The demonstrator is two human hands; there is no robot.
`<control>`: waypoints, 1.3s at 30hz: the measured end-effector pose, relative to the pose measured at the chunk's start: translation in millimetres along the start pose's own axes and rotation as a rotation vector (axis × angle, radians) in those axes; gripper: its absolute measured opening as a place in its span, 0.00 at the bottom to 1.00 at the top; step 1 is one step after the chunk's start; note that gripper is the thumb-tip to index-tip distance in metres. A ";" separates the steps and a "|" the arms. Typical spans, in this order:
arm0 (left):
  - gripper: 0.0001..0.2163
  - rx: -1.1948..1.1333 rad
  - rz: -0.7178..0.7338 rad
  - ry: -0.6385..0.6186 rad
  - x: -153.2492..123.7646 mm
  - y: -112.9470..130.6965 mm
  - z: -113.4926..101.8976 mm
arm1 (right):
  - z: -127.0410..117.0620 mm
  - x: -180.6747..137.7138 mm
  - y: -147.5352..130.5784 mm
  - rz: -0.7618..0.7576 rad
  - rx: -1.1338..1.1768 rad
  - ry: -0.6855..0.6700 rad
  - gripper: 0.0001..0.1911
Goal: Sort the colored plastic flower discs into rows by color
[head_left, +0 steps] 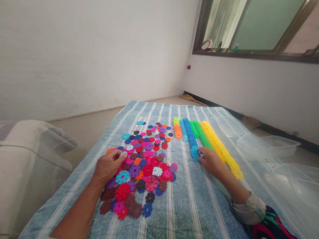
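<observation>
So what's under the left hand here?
The left hand rests on a pile of loose coloured discs spread over a striped cloth. Any discs beneath the palm are hidden.
</observation>
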State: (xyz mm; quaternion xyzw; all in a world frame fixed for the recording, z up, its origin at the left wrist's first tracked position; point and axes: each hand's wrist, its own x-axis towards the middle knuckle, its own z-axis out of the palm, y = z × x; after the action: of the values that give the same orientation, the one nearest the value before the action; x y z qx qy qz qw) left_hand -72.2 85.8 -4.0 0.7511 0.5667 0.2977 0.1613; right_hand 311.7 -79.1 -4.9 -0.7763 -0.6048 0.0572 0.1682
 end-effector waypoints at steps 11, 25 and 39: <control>0.18 0.022 -0.003 -0.002 1.9 -3.5 0.7 | -22.4 -3.7 -34.6 -0.018 -0.435 -0.234 0.22; 0.16 -0.031 -0.004 0.005 -1.2 -0.2 -0.1 | -14.7 -3.5 -31.1 -0.090 -0.516 -0.238 0.20; 0.14 -0.111 -0.010 0.019 -7.4 0.7 2.6 | -24.3 9.4 -91.1 -0.209 -0.369 -0.171 0.20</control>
State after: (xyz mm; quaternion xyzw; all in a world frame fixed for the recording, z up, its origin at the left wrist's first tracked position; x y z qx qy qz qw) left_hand -71.3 78.8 -7.6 0.7354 0.5547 0.3348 0.1987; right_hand 237.5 -55.5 49.1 -0.7192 -0.6943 -0.0064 -0.0233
